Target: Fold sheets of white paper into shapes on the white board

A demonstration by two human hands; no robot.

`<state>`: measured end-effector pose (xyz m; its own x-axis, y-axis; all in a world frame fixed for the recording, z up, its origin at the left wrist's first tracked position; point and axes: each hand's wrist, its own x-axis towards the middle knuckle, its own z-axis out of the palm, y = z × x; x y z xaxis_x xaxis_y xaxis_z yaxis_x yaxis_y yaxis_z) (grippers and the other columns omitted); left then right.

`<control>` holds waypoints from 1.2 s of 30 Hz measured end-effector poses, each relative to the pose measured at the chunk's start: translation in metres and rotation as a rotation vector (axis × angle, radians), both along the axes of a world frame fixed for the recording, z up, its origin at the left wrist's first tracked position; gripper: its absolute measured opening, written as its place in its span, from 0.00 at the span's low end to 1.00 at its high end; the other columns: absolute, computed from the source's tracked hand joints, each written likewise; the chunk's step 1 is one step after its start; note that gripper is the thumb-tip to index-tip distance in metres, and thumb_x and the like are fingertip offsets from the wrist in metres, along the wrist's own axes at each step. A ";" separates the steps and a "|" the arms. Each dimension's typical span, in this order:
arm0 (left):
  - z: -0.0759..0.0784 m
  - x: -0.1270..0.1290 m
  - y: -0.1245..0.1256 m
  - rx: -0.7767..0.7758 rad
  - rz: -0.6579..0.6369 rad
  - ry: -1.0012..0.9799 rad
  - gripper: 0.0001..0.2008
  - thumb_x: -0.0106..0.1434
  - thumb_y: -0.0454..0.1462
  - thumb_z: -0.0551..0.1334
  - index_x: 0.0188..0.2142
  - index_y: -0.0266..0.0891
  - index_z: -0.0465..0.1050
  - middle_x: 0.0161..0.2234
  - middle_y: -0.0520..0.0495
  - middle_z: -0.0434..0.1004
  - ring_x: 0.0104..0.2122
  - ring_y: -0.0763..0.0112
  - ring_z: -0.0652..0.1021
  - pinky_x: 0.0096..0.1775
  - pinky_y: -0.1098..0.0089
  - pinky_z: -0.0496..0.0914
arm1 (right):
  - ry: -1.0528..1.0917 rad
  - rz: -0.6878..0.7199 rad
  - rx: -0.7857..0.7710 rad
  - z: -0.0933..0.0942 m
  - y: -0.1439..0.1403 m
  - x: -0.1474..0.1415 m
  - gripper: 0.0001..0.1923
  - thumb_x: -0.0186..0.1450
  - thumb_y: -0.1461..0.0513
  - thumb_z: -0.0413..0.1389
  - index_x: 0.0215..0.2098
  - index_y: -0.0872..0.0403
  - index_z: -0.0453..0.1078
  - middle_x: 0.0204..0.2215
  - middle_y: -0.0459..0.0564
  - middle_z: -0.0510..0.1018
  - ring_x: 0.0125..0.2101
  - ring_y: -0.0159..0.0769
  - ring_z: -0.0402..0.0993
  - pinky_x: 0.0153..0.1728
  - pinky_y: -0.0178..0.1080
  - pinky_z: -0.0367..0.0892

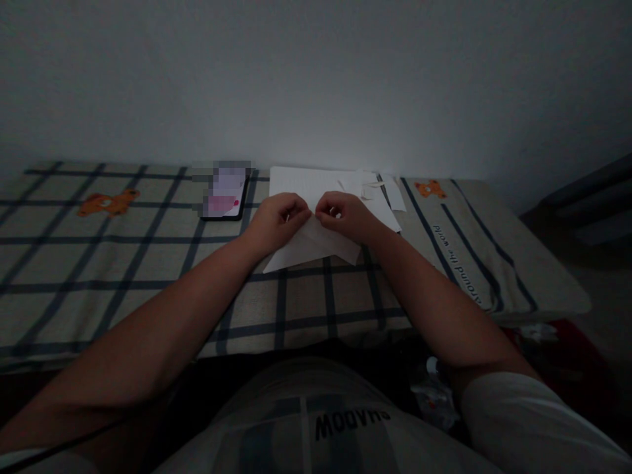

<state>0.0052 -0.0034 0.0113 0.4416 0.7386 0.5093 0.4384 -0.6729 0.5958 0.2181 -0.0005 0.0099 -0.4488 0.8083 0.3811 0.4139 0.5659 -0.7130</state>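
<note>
The left hand and the right hand meet knuckle to knuckle over a folded sheet of white paper, each with the fingers curled in and pinching the paper's upper edge where the two hands nearly touch. The paper lies on the table, which is covered by a beige cloth with dark blue check lines; its pointed lower corners stick out below the hands, toward the person.

Just behind the folded paper lies a larger white sheet, flat on the cloth, partly hidden by the hands. On the far right part of that sheet sit a few small paper scraps, and a narrow white strip lies at its right edge. To the left of the folded paper, near the wall, a phone lies with its screen lit. An orange bear print shows on the cloth farther left of the phone, and another bear print lies to the right of the strip. The room is dim.
</note>
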 end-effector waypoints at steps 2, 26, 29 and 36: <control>-0.001 -0.002 0.003 0.021 0.013 -0.043 0.07 0.64 0.39 0.60 0.29 0.41 0.70 0.26 0.51 0.70 0.28 0.70 0.70 0.32 0.67 0.61 | 0.005 0.001 0.011 -0.001 0.003 0.001 0.05 0.61 0.59 0.56 0.29 0.53 0.70 0.28 0.46 0.74 0.30 0.33 0.66 0.33 0.39 0.62; -0.020 -0.026 0.052 0.049 0.171 -0.470 0.13 0.61 0.46 0.66 0.30 0.44 0.65 0.25 0.54 0.65 0.25 0.71 0.67 0.29 0.68 0.62 | 0.105 -0.078 -0.053 0.003 0.022 0.024 0.05 0.58 0.60 0.55 0.27 0.53 0.67 0.27 0.45 0.68 0.29 0.32 0.61 0.32 0.39 0.57; -0.024 -0.027 0.058 0.055 0.177 -0.568 0.15 0.60 0.48 0.67 0.29 0.44 0.65 0.25 0.54 0.65 0.25 0.71 0.67 0.29 0.67 0.62 | 0.175 -0.086 -0.051 0.003 0.023 0.025 0.06 0.57 0.59 0.56 0.26 0.52 0.66 0.26 0.44 0.68 0.30 0.33 0.61 0.33 0.39 0.57; -0.025 -0.028 0.064 0.044 0.178 -0.690 0.13 0.56 0.45 0.69 0.26 0.45 0.68 0.24 0.53 0.66 0.25 0.71 0.67 0.29 0.66 0.62 | 0.270 -0.109 -0.097 0.003 0.024 0.027 0.06 0.58 0.59 0.57 0.26 0.52 0.66 0.24 0.43 0.66 0.28 0.32 0.60 0.33 0.39 0.56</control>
